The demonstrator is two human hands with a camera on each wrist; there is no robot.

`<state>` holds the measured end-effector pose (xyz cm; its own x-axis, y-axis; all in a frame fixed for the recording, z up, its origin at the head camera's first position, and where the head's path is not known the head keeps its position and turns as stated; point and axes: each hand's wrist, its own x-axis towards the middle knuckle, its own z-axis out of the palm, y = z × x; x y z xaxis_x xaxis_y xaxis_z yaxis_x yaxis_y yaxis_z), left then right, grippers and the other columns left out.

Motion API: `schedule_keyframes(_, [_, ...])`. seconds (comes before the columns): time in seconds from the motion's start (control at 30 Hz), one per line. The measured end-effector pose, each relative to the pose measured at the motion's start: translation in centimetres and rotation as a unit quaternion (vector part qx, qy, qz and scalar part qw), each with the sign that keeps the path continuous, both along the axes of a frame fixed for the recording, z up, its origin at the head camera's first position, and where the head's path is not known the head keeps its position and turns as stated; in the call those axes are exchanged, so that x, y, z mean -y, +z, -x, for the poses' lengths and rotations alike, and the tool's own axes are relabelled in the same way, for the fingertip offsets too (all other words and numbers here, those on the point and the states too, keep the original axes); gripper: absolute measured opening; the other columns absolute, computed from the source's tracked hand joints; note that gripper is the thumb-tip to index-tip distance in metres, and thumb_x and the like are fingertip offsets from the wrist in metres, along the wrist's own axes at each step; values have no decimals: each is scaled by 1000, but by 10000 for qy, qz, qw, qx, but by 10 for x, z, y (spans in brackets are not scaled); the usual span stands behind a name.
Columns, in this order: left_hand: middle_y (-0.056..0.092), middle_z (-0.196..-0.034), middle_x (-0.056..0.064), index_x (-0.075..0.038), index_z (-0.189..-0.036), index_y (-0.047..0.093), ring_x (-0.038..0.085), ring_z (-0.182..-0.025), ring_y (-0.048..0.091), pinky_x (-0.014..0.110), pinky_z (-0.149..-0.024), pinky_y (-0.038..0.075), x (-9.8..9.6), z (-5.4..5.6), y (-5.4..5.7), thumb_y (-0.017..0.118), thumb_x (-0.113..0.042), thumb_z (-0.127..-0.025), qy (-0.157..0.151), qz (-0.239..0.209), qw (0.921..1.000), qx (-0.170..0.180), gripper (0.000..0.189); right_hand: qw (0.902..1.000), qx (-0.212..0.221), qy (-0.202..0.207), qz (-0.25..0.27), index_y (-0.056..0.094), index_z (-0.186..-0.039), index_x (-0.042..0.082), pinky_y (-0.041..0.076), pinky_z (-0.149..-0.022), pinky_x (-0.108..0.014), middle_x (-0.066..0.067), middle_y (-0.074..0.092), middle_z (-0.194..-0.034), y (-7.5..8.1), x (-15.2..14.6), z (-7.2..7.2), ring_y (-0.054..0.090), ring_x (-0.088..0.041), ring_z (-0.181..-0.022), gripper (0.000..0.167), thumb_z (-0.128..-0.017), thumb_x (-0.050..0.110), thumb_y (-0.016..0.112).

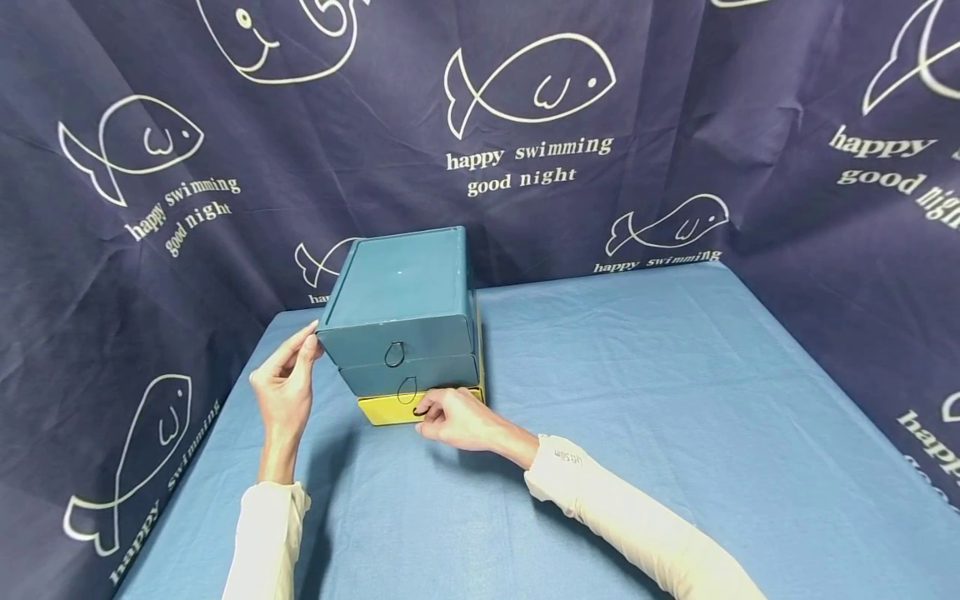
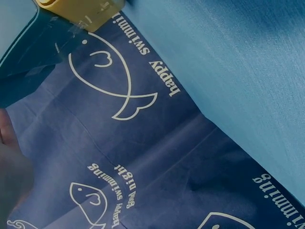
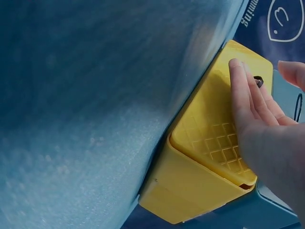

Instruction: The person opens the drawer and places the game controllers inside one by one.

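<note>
A stack of drawers stands on the table, with a blue upper drawer (image 1: 360, 337), a blue middle drawer (image 1: 450, 372) and a yellow bottom drawer (image 1: 386, 408). At the top drawer's front left corner, my left hand (image 1: 287, 379) holds on with thumb and fingertips; only its blurred edge shows in the left wrist view. My right hand (image 1: 461, 419) is at the yellow drawer's front, its fingers at the black pull loop (image 3: 259, 81). In the right wrist view the fingers lie along the yellow front, which sits almost flush with its yellow case (image 3: 190, 183).
Two more thin black loops hang on the blue fronts, the upper loop (image 1: 394, 354) and the middle loop (image 1: 407, 390). A blue cloth (image 1: 637, 400) covers the table. Dark blue curtains (image 1: 540, 217) with white fish prints stand behind and at both sides.
</note>
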<state>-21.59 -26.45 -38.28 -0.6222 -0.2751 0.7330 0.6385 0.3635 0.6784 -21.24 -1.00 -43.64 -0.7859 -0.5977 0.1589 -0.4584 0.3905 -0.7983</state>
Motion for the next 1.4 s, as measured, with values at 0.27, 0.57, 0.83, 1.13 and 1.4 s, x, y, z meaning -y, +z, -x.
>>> schedule_keyframes(0.27, [75, -84, -7, 10, -119, 73, 0, -75, 68, 17, -73, 48, 0, -2, 1, 66, 10, -96, 15, -53, 10000, -5, 24, 10000, -51, -4, 6, 73, -112, 1, 53, -77, -22, -4, 76, -94, -2, 0, 1, 70, -9, -85, 23, -91, 12, 75])
schedule_keyframes(0.57, [76, -83, 1, 8, -119, 74, 2, -75, 68, 18, -70, 47, -1, -4, 1, 66, 11, -96, 108, -17, 9999, 40, 24, 9999, -65, -47, -83, 72, -116, 2, 53, -80, -21, -3, 76, -98, -3, 2, -2, 70, -7, -87, 26, -93, 14, 74])
schedule_keyframes(0.83, [76, -84, 5, 9, -119, 73, 4, -76, 69, 17, -72, 49, -4, -7, 4, 66, 11, -96, 127, 77, 9999, 29, 24, 9994, -280, -105, -171, 71, -120, 1, 52, -83, -22, -7, 75, -102, -4, 3, -4, 69, -10, -91, 31, -92, 15, 73])
schedule_keyframes(1.13, [75, -85, -2, 5, -120, 74, 0, -76, 67, 16, -74, 49, -2, -3, 1, 67, 9, -97, 169, 91, 9997, 125, 25, 9996, -198, -104, -183, 70, -121, 2, 52, -84, -22, -12, 75, -107, -6, 2, -3, 69, -11, -93, 30, -94, 14, 73])
schedule_keyframes(1.4, [75, -83, 5, 6, -120, 74, -1, -76, 67, 17, -72, 48, -4, -5, 3, 66, 9, -97, 185, 106, 9997, 105, 25, 9996, -247, -76, -129, 70, -123, 1, 53, -86, -25, -14, 75, -108, -5, 0, -5, 70, -16, -96, 31, -95, 13, 72])
